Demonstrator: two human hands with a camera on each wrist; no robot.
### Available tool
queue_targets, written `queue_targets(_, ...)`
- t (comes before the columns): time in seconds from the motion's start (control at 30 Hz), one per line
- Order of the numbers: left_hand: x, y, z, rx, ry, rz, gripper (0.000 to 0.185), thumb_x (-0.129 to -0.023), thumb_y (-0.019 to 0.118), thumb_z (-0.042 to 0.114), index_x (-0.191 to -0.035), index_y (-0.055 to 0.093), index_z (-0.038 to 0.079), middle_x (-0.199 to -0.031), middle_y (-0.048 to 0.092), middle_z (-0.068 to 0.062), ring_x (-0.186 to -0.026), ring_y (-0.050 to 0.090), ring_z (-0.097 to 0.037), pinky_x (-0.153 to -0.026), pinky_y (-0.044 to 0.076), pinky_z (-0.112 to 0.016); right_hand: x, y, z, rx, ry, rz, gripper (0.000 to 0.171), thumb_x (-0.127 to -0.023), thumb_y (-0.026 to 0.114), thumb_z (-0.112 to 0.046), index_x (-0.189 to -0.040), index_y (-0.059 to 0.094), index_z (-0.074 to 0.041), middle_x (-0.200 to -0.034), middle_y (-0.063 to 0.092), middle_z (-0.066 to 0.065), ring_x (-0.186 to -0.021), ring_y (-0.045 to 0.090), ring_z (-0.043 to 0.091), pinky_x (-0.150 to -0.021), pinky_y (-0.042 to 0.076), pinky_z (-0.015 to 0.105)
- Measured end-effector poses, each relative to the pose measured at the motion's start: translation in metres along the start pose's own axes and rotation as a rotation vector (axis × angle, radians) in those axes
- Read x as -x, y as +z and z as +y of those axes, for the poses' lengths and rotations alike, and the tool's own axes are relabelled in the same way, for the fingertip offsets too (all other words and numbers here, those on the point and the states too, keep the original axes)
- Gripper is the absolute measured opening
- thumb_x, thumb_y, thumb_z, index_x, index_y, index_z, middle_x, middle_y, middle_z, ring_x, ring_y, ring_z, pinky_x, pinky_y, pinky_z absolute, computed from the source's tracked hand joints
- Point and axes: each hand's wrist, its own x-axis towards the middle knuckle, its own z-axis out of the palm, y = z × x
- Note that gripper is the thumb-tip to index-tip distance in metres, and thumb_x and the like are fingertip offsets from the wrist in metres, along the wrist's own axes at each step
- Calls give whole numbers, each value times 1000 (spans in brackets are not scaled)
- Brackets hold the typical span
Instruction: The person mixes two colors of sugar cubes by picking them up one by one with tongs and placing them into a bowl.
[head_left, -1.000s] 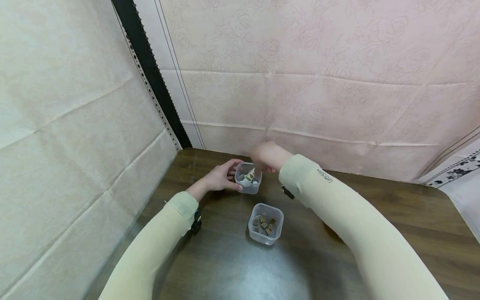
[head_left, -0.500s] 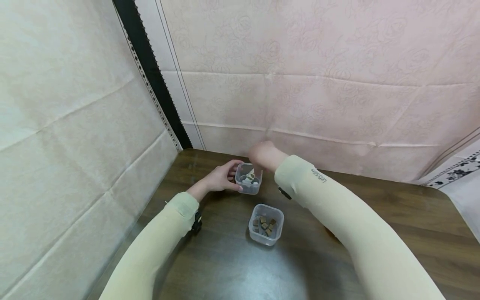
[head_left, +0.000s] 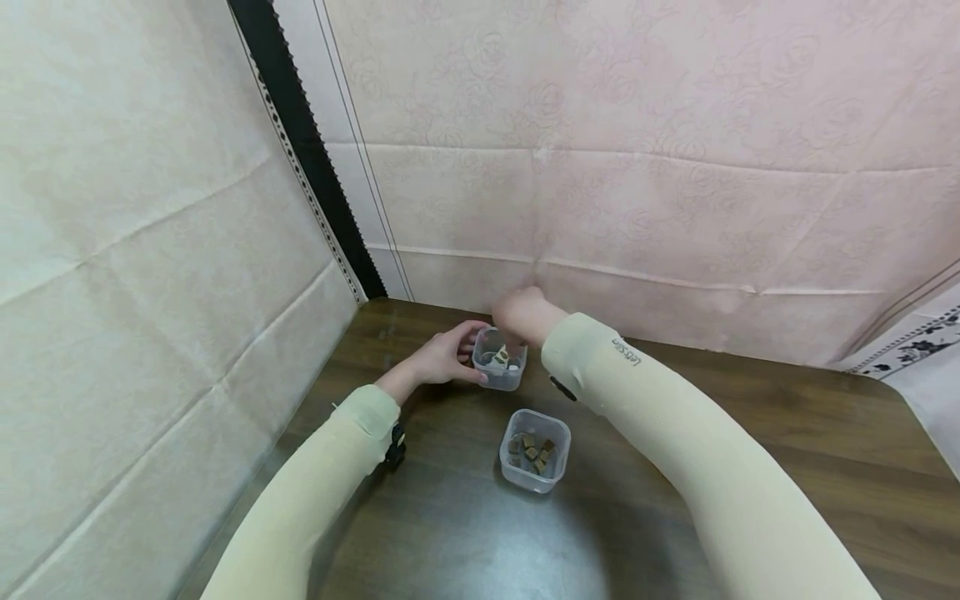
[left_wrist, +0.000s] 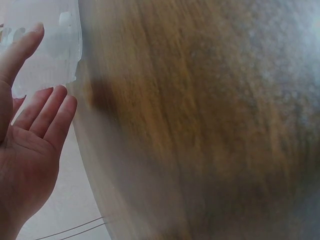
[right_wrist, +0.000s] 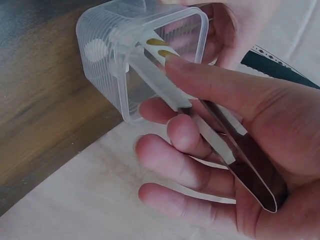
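Observation:
My left hand (head_left: 459,357) holds the left side of a small clear tub (head_left: 500,370) near the back wall, thumb on its near side and fingers round its far side. In the left wrist view the left-hand fingers (left_wrist: 49,111) lie against the clear tub (left_wrist: 47,47). My right hand (head_left: 519,312) hovers over the tub and grips metal tongs (right_wrist: 220,140) between thumb and fingers. The tong tips reach down into the tub (right_wrist: 105,60), among small white and tan pieces. A second clear tub (head_left: 504,468) with several brown cubes stands nearer me.
The tubs stand on a dark wooden table (head_left: 465,533) set into a corner. A pink patterned cloth wall (head_left: 645,208) runs close behind the hands, and a pale cloth wall (head_left: 150,250) lies on the left. A black strip (head_left: 300,142) marks the corner.
My right forearm has shifted slightly left and the hand sits a little lower over the far tub. The left hand and both tubs have stayed in place.

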Motion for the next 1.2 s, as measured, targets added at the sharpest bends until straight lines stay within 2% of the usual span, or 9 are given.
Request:
queue_targets(0.17, 1, -1, 7, 11, -6, -16, 90, -88, 87, 1, -162, 35, 4, -157, 50, -27, -146, 50, -41, -119, 46, -54, 0, 2, 2, -6, -16, 17, 21, -91, 87, -31, -86, 74, -15, -75, 69, -3, -72, 63, 15, -73, 57, 33)
queue_targets(0.33, 2, 1, 9, -28, -9, 2, 87, -88, 89, 8, -159, 39, 12, -154, 55, -19, -144, 54, -33, -117, 50, -47, 6, 4, 6, -27, -44, 47, 22, -90, 88, -29, -94, 74, -13, -81, 69, -1, -71, 64, 16, -73, 58, 33)
queue_targets(0.4, 0, 1, 4, -42, -15, 8, 88, -88, 90, 11, -159, 39, 17, -154, 56, -16, -143, 55, -30, -116, 51, -44, 10, 5, 9, -53, -53, 57, 22, -90, 88, -29, -95, 73, -12, -84, 69, 0, -72, 64, 17, -74, 59, 33)
queue_targets(0.5, -1, 2, 4, -50, -17, 11, 88, -88, 90, 11, -159, 39, 17, -154, 55, -16, -143, 55, -29, -116, 51, -43, 15, 5, 16, -97, -50, 69, 22, -90, 88, -30, -94, 75, -13, -88, 71, 1, -72, 64, 17, -74, 58, 32)
queue_targets(0.63, -1, 2, 4, -51, -11, 16, 88, -88, 90, 11, -159, 39, 16, -154, 55, -17, -143, 55, -31, -115, 52, -44, 19, 5, 25, -127, -41, 49, 22, -91, 85, -33, -92, 77, -13, -82, 72, 0, -64, 63, 13, -68, 55, 30)
queue_targets(0.83, 2, 2, 6, -48, -16, 24, 89, -87, 90, 10, -159, 39, 17, -153, 56, -16, -142, 55, -31, -116, 51, -44, 26, 7, 40, -149, -87, 54, 30, -92, 85, -41, -82, 73, -15, -69, 70, -4, -59, 64, 12, -62, 54, 30)
queue_targets(1.0, 2, 2, 6, -61, -17, 30, 89, -87, 91, 11, -159, 39, 17, -154, 56, -16, -142, 55, -31, -116, 51, -44, 40, 8, 53, -154, -127, 81, 35, -94, 80, -40, -71, 75, -15, -57, 65, -5, -59, 61, 14, -59, 47, 31)
queue_targets(1.1, 3, 2, 5, -68, -19, 31, 89, -87, 91, 9, -159, 39, 16, -154, 56, -16, -142, 56, -30, -116, 51, -43, 48, 9, 60, -169, -154, 118, 42, -94, 80, -40, -61, 68, -18, -54, 62, -6, -61, 59, 15, -56, 41, 29)
queue_targets(1.2, 4, 2, 5, -61, -9, 30, 90, -87, 90, 8, -160, 39, 14, -152, 57, -18, -141, 57, -31, -115, 52, -44, 56, 12, 68, -194, -174, 148, 45, -93, 81, -39, -57, 62, -20, -53, 60, -6, -60, 56, 15, -54, 37, 27)
